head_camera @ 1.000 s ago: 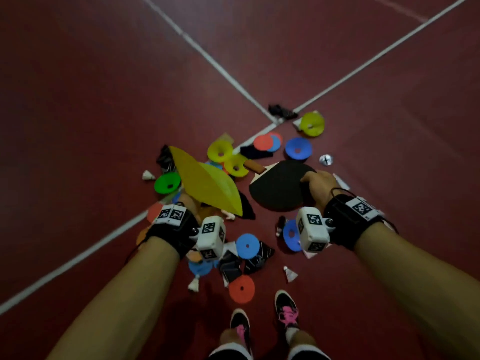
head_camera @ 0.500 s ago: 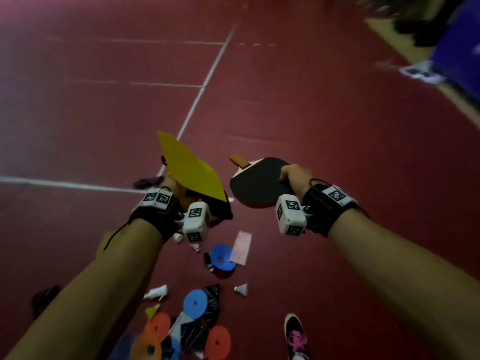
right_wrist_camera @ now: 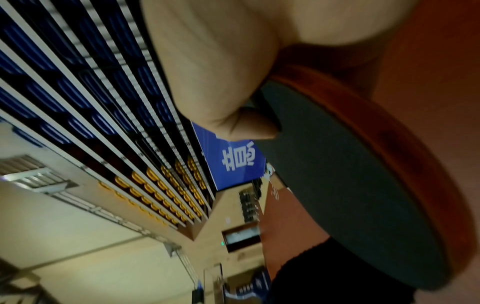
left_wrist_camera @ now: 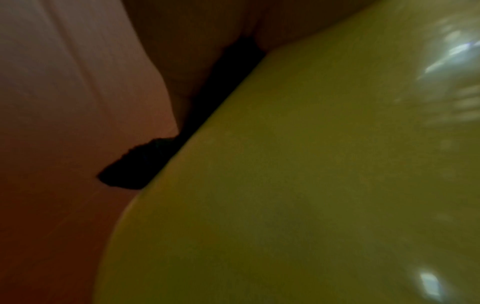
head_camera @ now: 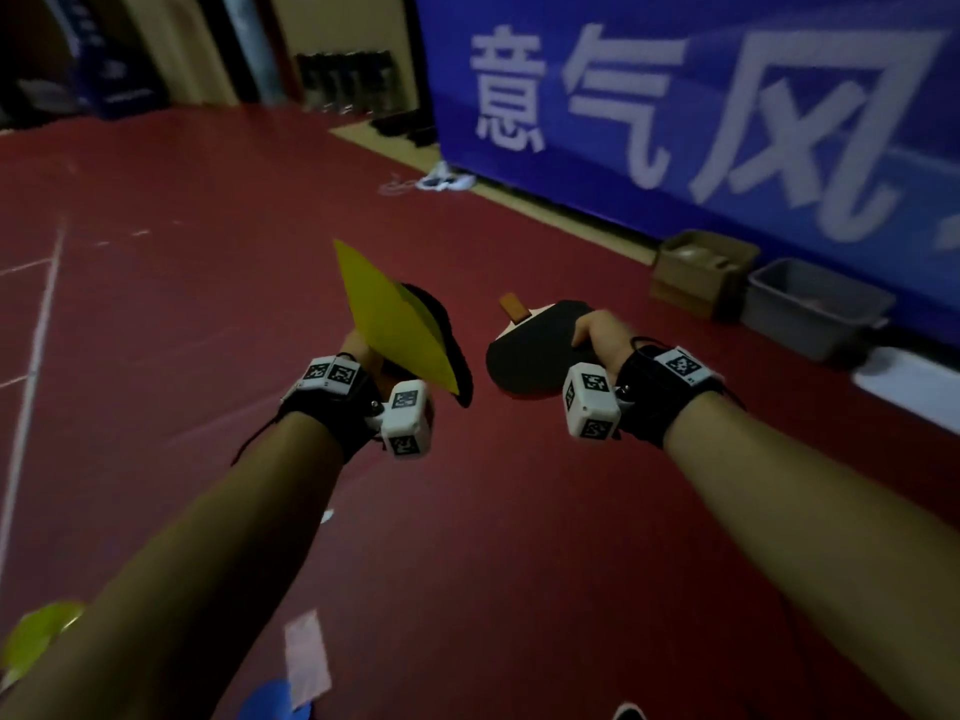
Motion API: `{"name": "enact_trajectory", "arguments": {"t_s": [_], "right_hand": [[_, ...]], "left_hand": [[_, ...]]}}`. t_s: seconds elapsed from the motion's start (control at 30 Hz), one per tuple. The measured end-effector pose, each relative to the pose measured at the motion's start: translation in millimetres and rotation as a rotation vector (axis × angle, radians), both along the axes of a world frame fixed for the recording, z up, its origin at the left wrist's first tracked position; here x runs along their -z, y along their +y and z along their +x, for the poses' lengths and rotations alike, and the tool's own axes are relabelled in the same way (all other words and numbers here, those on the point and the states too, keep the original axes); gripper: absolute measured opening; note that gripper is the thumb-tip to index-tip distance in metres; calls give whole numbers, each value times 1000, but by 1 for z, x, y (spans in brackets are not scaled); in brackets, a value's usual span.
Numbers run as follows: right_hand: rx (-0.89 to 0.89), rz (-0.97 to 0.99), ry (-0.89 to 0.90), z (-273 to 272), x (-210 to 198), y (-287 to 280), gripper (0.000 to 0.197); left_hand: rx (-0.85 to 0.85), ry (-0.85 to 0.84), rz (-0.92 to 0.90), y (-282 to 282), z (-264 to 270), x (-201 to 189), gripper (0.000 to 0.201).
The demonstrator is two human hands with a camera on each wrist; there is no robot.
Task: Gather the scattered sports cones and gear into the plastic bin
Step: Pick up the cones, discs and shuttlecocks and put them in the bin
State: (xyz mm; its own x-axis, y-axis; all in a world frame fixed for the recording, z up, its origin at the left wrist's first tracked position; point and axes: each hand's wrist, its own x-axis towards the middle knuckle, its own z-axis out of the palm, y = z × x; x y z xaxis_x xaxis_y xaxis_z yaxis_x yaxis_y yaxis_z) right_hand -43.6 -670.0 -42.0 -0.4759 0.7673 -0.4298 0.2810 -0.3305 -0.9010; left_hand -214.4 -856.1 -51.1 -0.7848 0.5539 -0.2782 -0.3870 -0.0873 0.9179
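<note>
Head view: our left hand (head_camera: 363,350) pinched a yellow card (head_camera: 395,324) against something black, our right hand (head_camera: 597,335) clamped the table-tennis paddle (head_camera: 530,350), grey plastic bin (head_camera: 810,309) ahead.

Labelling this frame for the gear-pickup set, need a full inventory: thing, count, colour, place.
plastic bin: 1, grey, floor by banner, far right
cardboard box: 1, brown, left of bin
banner: 1, blue, white characters, back wall
table tennis paddle: 1, black face, in right hand
yellow sheet: 1, in left hand, dark item behind it
yellow cone: 1, floor, bottom left
pink card: 1, floor, bottom centre
blue disc: 1, bottom edge
left hand: grip on sheet
right hand: grip on paddle
</note>
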Motion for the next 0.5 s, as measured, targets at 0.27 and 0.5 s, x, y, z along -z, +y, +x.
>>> {"name": "enact_trajectory", "arguments": {"t_s": [0.27,0.5], "right_hand": [[183,40,49,97,-3,209,13],[324,-101,15,134,44,360,43]], "left_hand": [[112,235,-295,259,48,10,34],[237,146,-301,413,83,32,29]]}}
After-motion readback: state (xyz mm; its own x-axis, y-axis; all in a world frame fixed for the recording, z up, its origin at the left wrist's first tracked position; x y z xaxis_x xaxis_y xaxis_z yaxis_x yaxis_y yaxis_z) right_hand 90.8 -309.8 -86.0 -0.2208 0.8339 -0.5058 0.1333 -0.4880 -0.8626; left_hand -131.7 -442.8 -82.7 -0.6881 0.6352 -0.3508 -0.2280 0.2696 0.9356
